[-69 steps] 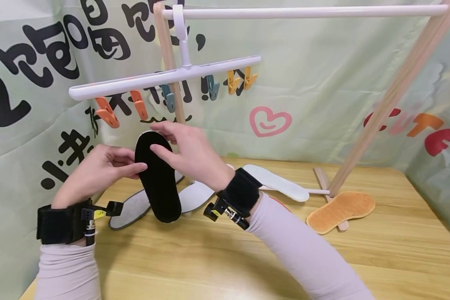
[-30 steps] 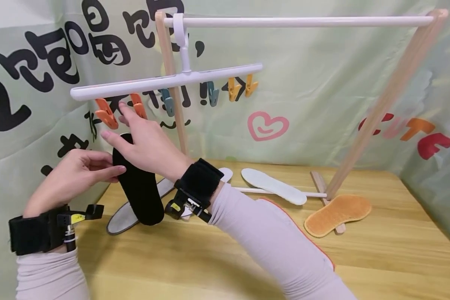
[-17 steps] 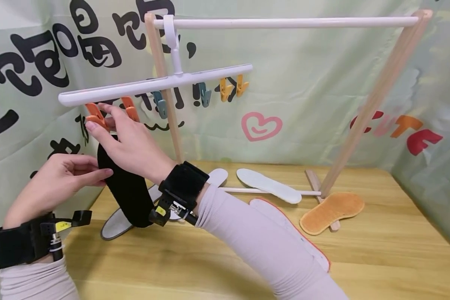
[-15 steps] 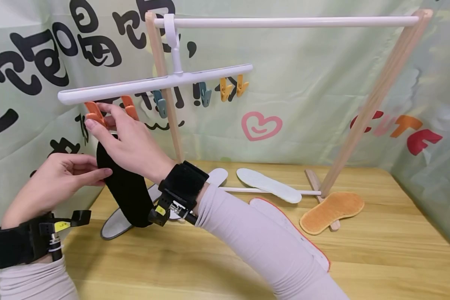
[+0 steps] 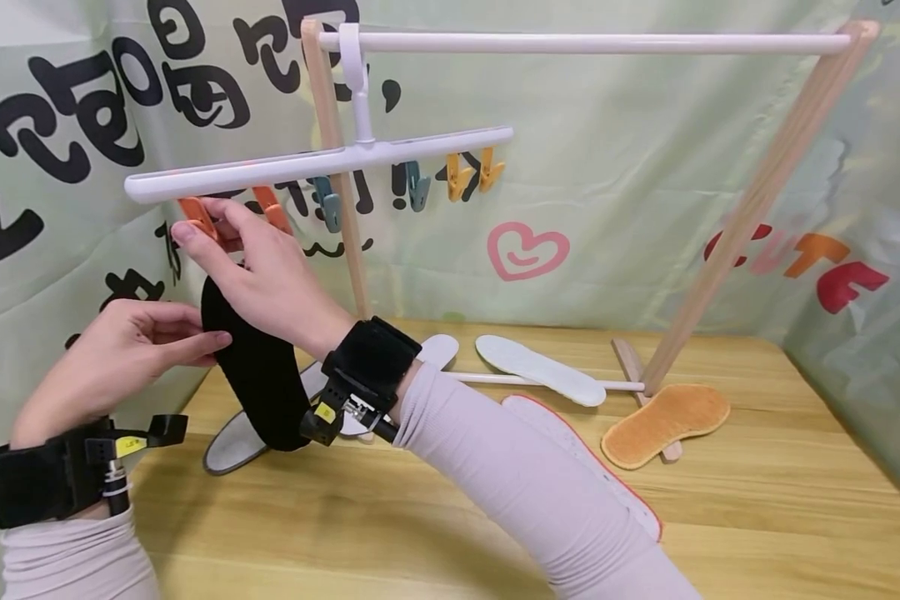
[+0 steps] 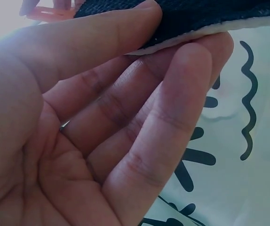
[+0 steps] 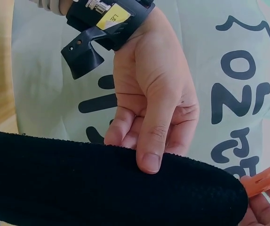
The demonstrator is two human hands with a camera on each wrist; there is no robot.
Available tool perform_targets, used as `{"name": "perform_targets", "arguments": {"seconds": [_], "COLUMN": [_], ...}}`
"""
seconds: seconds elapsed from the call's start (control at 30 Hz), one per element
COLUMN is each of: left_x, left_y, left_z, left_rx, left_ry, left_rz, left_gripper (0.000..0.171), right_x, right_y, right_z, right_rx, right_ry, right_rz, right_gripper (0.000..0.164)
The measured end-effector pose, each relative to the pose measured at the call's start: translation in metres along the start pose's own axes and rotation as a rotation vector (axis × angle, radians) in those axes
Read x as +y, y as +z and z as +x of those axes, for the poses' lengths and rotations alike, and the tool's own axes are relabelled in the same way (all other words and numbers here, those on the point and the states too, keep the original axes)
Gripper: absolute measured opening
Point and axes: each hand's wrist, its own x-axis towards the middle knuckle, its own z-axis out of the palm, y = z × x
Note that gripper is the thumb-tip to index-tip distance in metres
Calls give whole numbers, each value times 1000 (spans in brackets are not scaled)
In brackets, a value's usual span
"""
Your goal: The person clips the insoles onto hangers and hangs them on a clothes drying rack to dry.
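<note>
My left hand [image 5: 123, 354] pinches a black insole [image 5: 258, 379] by its left edge, between thumb and fingers. The insole hangs tilted below a white hanger [image 5: 285, 171]. Above it, my right hand [image 5: 281, 283] grips the leftmost orange clip [image 5: 197, 217] with thumb and fingers. In the right wrist view the insole's rounded end [image 7: 229, 193] lies close to the orange clip [image 7: 266, 179]; whether it sits inside the clip's mouth, I cannot tell. The left wrist view shows the insole's pale underside edge [image 6: 210, 30] over my fingers.
A second orange clip [image 5: 272, 210], blue clips [image 5: 328, 204] and yellow clips [image 5: 459, 177] hang along the hanger. It hooks on a rack's white bar [image 5: 592, 43]. On the table lie a grey insole [image 5: 232, 446], a white one [image 5: 540, 369], an orange one [image 5: 666, 425] and a red-edged one [image 5: 581, 458].
My right hand has left the insole, moved up and left, and taken hold of the leftmost orange clip. My left hand has carried the insole left, under that clip.
</note>
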Motion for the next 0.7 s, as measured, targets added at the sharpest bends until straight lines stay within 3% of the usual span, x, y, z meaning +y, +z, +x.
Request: {"name": "perform_targets", "arguments": {"seconds": [0.33, 0.7], "left_x": [2, 7], "left_y": [0, 6], "left_z": [1, 2], "left_rx": [13, 64], "left_ry": [-14, -51], "left_rz": [20, -16], "left_gripper": [22, 28], "right_x": [4, 8], "right_y": [-3, -7], "right_z": [1, -4], "right_rx": [39, 72], "right_ry": [-48, -13], "right_rz": [23, 114], "right_gripper": [39, 37]}}
